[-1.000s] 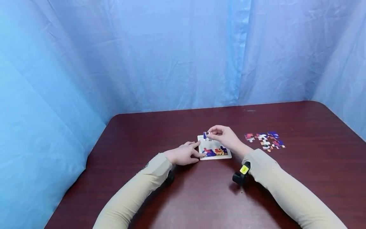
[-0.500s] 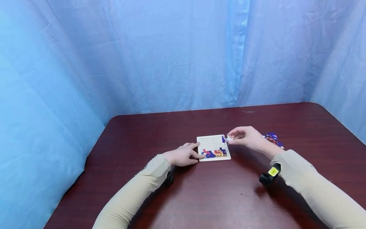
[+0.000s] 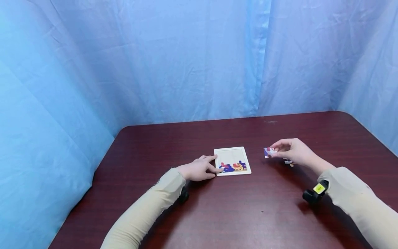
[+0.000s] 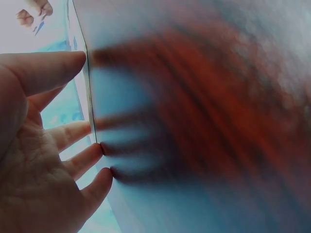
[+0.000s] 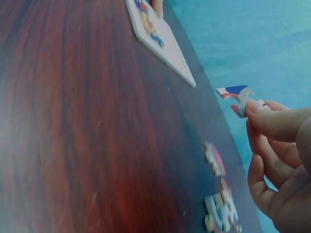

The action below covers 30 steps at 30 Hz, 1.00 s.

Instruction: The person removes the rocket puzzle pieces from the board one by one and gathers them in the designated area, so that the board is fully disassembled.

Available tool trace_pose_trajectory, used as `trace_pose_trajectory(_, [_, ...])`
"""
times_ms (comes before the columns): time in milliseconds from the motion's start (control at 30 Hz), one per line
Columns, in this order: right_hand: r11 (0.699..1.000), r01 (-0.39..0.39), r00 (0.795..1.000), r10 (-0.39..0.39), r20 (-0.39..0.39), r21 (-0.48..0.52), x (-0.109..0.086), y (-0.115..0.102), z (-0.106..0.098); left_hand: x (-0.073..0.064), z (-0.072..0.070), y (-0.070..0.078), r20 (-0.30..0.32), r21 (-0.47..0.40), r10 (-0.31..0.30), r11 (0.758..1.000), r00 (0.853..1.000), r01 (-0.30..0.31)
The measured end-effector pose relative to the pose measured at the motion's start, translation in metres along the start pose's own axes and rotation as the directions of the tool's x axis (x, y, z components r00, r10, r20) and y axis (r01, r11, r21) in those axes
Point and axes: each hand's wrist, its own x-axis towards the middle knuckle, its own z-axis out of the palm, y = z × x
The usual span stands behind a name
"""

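My left hand [image 3: 199,169] rests with spread, straight fingers along the left edge of a white puzzle tray [image 3: 231,156]. Joined puzzle pieces [image 3: 237,167] in purple, red and yellow fill the tray's near row; the bare board shows behind them. To the right of the tray, above the table, my right hand [image 3: 294,152] pinches a puzzle piece [image 3: 266,153] between thumb and fingers. In the right wrist view this puzzle piece [image 5: 236,90] shows blue, white and red. The left wrist view shows the left fingertips [image 4: 92,127] touching the tray's edge.
Loose puzzle pieces [image 5: 221,208] lie on the dark red table [image 3: 217,214], mostly covered by my right hand in the head view. A blue curtain [image 3: 186,62] hangs behind the table and along its sides.
My right hand has moved right, carrying the puzzle piece from above the tray's far left corner, past its far right corner, to beside the loose pieces. The left hand has stayed put.
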Motion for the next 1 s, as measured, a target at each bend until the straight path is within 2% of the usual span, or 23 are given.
trace_pose_trajectory(67, [1.000,-0.027,0.999,0.027,0.017,-0.003,-0.002,0.003,-0.002,0.000,-0.001,0.000,-0.001,0.000,0.001,1.000,1.000,-0.001])
trace_pose_trajectory(200, [0.998,-0.027,0.999,0.029,0.041,-0.051,-0.007,0.008,-0.004,-0.001,-0.002,0.002,0.003,-0.002,0.006,1.000,1.000,-0.006])
trace_pose_trajectory(467, [0.979,0.078,0.997,-0.074,0.024,-0.187,-0.012,0.017,-0.003,-0.001,-0.002,0.002,0.006,-0.003,0.003,1.000,1.000,-0.003])
trace_pose_trajectory(767, [0.967,0.098,0.995,-0.096,0.018,-0.237,-0.008,0.022,-0.002,0.001,-0.001,-0.001,-0.006,0.004,0.006,1.000,1.000,-0.006])
trace_pose_trajectory(933, [0.962,0.103,0.994,-0.095,0.047,-0.252,-0.005,0.026,0.004,0.002,0.000,-0.002,0.009,-0.003,-0.012,1.000,1.000,0.012])
trace_pose_trajectory(1000, [0.951,0.119,0.993,-0.109,0.051,-0.284,-0.005,0.027,0.007,0.001,0.001,-0.003,0.013,-0.004,-0.011,1.000,1.000,0.011])
